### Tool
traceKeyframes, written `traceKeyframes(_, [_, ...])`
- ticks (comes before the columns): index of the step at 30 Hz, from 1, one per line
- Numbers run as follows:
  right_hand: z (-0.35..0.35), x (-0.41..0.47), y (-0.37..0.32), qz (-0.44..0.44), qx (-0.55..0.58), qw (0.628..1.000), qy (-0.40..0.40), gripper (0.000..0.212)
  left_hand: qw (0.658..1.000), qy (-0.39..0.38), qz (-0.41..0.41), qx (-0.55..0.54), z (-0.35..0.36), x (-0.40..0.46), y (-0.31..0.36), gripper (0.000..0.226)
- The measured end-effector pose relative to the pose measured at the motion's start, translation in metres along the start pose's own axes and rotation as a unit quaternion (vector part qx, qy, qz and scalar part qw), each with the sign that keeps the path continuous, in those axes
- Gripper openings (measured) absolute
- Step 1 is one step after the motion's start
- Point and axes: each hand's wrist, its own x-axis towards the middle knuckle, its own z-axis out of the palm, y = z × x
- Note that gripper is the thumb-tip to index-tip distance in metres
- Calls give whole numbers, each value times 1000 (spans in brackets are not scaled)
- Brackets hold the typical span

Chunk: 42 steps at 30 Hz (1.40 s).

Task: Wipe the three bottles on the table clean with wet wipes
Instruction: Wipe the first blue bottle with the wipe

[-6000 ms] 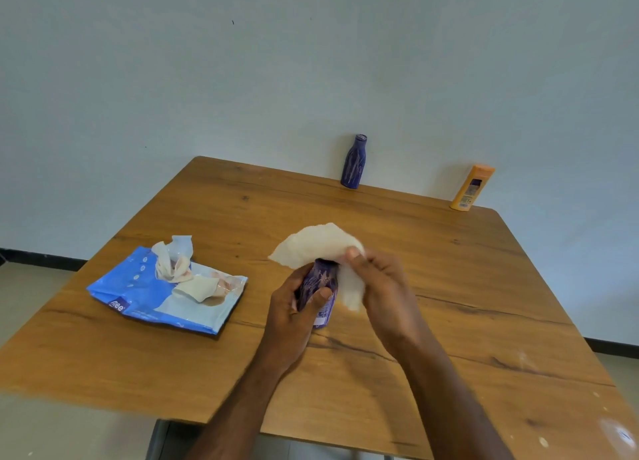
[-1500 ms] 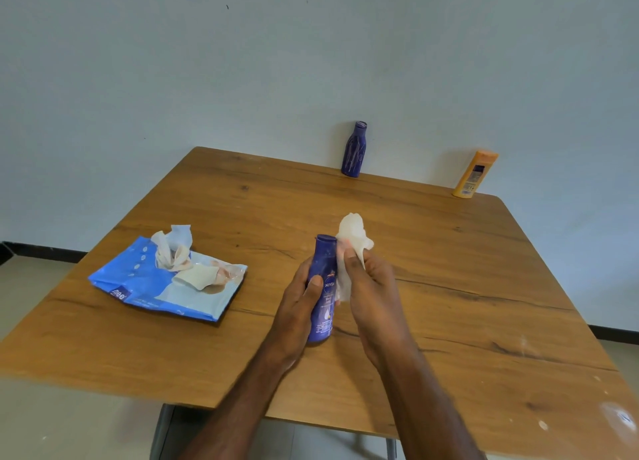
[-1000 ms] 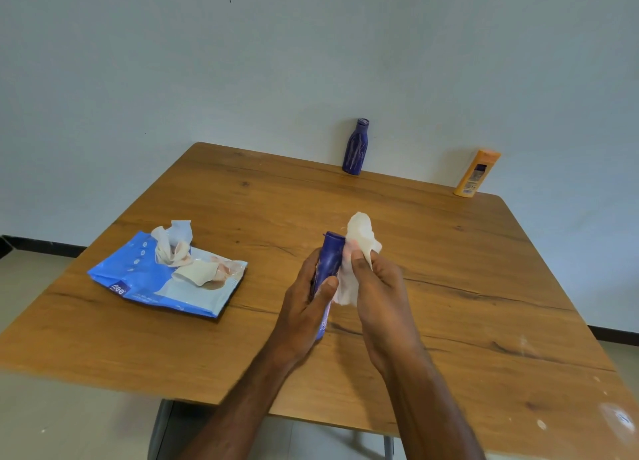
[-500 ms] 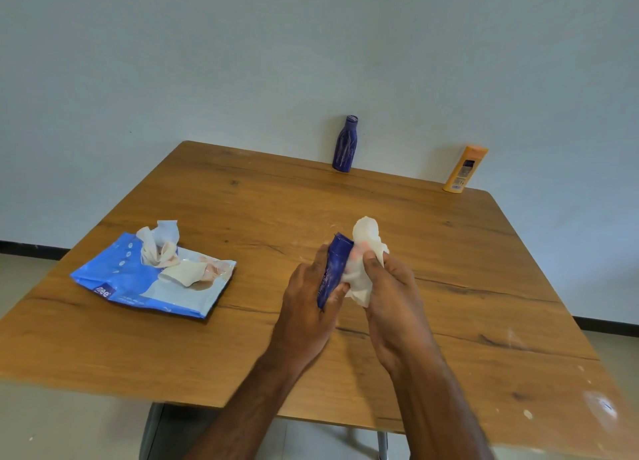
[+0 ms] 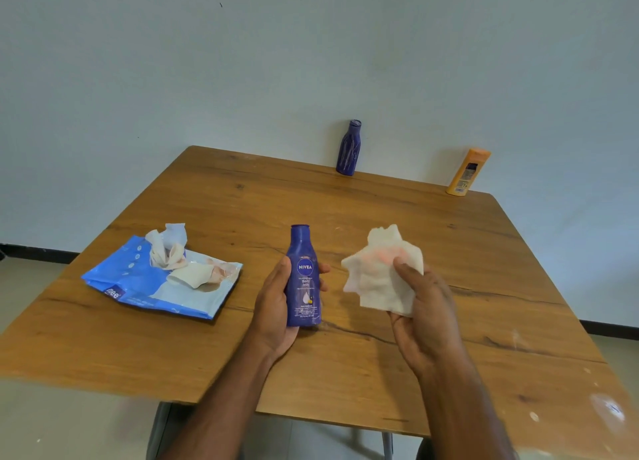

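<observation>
- Moved apart since earlier: right hand (image 5: 420,316), clutching crumpled wipe (image 5: 382,274), off the bottle (image 5: 303,277).
- Bottle: upright, cap up, gripped by left hand (image 5: 276,307).
- Table (image 5: 397,217): open surface beyond both hands.

The left hand (image 5: 276,304) grips an upright blue lotion bottle (image 5: 303,280); the right hand (image 5: 423,314) holds a crumpled wipe (image 5: 382,280) beside it, apart, over the tabletop (image 5: 449,252).
</observation>
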Motion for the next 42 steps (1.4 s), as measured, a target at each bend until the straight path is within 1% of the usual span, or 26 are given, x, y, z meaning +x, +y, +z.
traceKeyframes(2, [-1, 0, 14, -2, -34, 999, 13, 25, 999, 25, -27, -8, 0, 2, 0, 62])
traceKeyframes(4, [-2, 1, 28, -37, -90, 994, 40, 23, 999, 41, -34, 5, 0, 3, 0, 63])
traceKeyframes(7, [-3, 6, 45, -144, -170, 971, 83, 25, 998, 14, -9, 54, 2, 1, -1, 53])
traceKeyframes(9, [-1, 10, 54, -230, -249, 936, 96, 24, 996, -9, -3, 92, 4, 0, -1, 45])
traceKeyframes(11, [6, 14, 60, -298, -339, 890, 69, 19, 995, -25, -6, 101, 6, -1, -2, 44])
traceKeyframes(12, [12, 15, 61, -316, -381, 868, 44, 21, 995, -29, -5, 99, 6, -1, -2, 46])
traceKeyframes(14, [19, 19, 65, -316, -460, 830, -10, 22, 995, -28, 4, 99, 5, 0, -4, 50])
traceKeyframes(17, [23, 21, 70, -284, -532, 796, -57, 17, 994, -33, 21, 98, 3, 0, -5, 46])
traceKeyframes(20, [25, 14, 71, -309, -555, 769, -74, 21, 994, -32, 23, 99, 0, 1, -4, 35])
traceKeyframes(21, [25, 12, 70, -308, -556, 768, -81, 23, 994, -32, 23, 101, -1, 1, -4, 34])
traceKeyframes(22, [25, 11, 68, -298, -549, 777, -80, 26, 994, -35, 22, 105, -1, 1, -4, 32])
traceKeyframes(24, [26, 14, 62, -265, -515, 813, -58, 31, 991, -46, 19, 127, 0, 0, -4, 30])
traceKeyframes(26, [28, 15, 61, -249, -490, 834, -45, 31, 988, -51, 15, 144, 1, -1, -5, 27])
traceKeyframes(30, [25, 3, 71, -240, -448, 856, -99, 25, 991, -23, 9, 132, 0, 0, -4, 27])
traceKeyframes(34, [18, 4, 67, -216, -359, 900, -120, 35, 988, -18, 9, 156, -1, 1, -5, 29])
traceKeyframes(36, [22, 10, 63, -212, -349, 904, -125, 33, 985, -27, 15, 169, 1, 0, -5, 28])
traceKeyframes(39, [22, 15, 68, -203, -336, 908, -147, 38, 983, -23, 16, 179, 1, -2, -4, 28])
traceKeyframes(42, [9, 9, 76, -200, -276, 927, -154, 32, 980, -4, 24, 196, 1, -2, -6, 28])
